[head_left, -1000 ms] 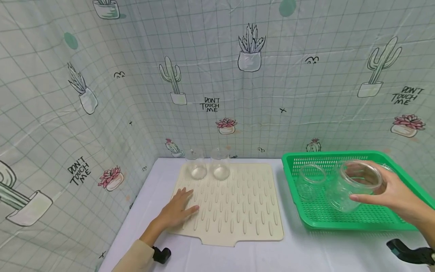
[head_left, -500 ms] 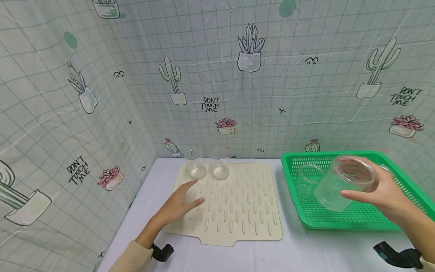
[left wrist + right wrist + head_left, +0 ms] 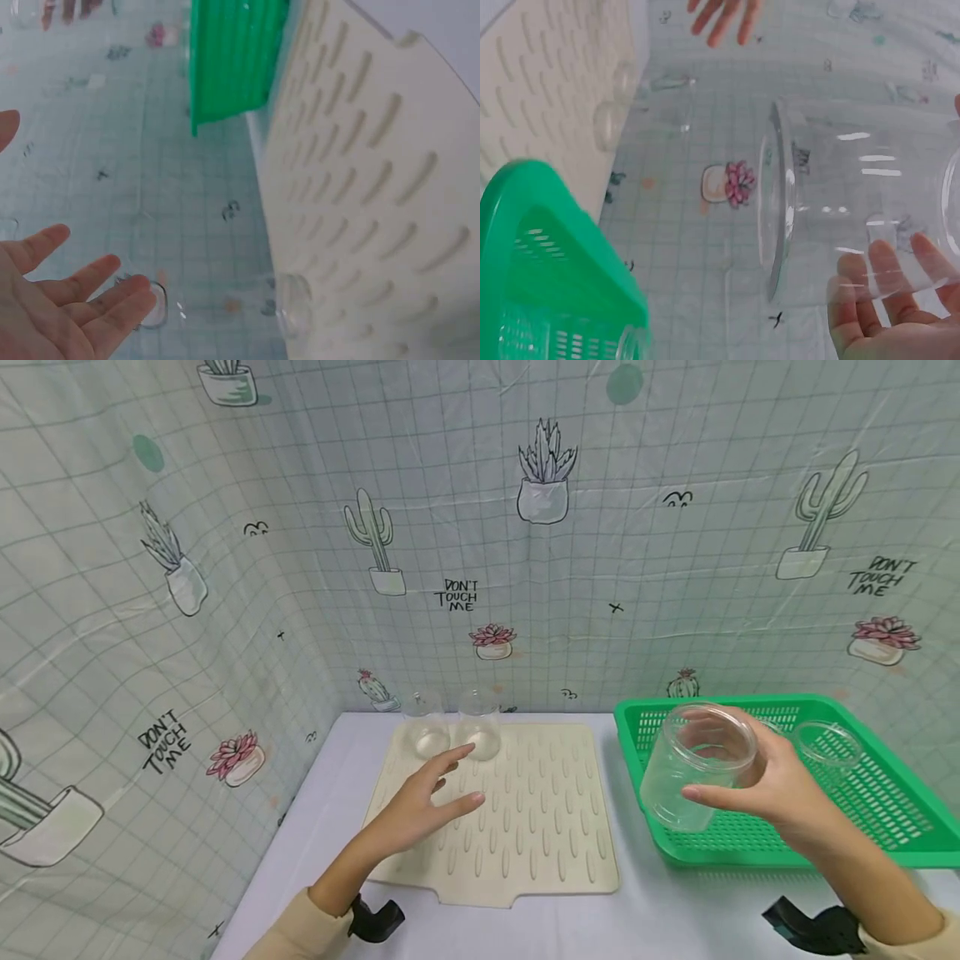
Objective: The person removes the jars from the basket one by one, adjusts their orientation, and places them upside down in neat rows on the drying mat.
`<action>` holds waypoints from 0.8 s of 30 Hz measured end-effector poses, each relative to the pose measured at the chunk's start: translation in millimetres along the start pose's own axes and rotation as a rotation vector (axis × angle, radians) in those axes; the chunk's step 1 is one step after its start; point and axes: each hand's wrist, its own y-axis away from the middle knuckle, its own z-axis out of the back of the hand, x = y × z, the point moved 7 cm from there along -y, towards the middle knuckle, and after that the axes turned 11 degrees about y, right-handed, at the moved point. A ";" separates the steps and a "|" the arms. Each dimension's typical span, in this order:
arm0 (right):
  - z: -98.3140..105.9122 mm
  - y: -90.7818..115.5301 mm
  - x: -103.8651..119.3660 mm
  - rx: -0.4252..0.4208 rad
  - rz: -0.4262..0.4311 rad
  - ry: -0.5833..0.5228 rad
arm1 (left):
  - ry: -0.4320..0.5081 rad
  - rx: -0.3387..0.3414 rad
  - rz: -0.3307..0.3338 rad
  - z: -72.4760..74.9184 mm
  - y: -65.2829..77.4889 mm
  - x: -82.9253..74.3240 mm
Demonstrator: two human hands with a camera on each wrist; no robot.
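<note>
My right hand [image 3: 780,777] grips a clear jar [image 3: 678,785] around its side, tilted, over the left part of the green basket [image 3: 750,860]. In the right wrist view the same jar [image 3: 855,202] lies across my curved fingers [image 3: 885,277]. My left hand [image 3: 420,802] hovers over the beige ridged mat [image 3: 555,827], fingers spread and holding nothing; the left wrist view shows its palm [image 3: 60,315]. Two clear jars [image 3: 480,735] stand side by side at the mat's back left, just beyond my left fingertips.
Another clear jar [image 3: 828,747] sits in the basket behind my right wrist. The mat lies on a white cloth [image 3: 570,935], left of the basket. A cactus-print curtain [image 3: 585,560] hangs right behind the table and along its left side.
My right hand has carried the jar leftward across the basket, uncovering another jar at right. My left hand has risen from the mat and shifted to the right.
</note>
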 end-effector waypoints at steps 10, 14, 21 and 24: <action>-33.7 -3.4 14.6 -0.108 -0.078 0.432 | 0.123 0.082 -0.143 -28.5 0.7 -42.6; -44.8 -4.8 21.7 -0.154 -0.039 0.563 | 0.167 0.097 -0.190 -39.4 1.9 -57.6; -63.1 -7.8 30.8 -0.185 0.073 0.645 | 0.196 0.095 -0.238 -55.9 2.1 -74.5; -69.4 -8.7 33.6 -0.189 0.134 0.680 | 0.187 0.084 -0.260 -61.0 1.4 -79.8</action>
